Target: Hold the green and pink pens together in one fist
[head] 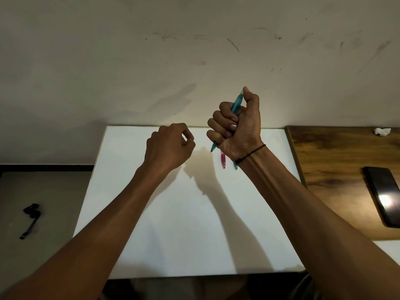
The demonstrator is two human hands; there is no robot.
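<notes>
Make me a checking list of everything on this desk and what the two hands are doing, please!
Surface: white table against a scuffed wall.
Job's things: teal pen gripped in the raised right hand, thumb on its top end; pink pen lies on the table under that wrist; another teal pen tip peeks out beside it.
Clutter: black phone and crumpled white paper on the wooden table to the right.
Hands: left hand curled, holds nothing that shows.
Cables: black strap or cable on the floor, left.
Surroundings: dim room, grey floor.
</notes>
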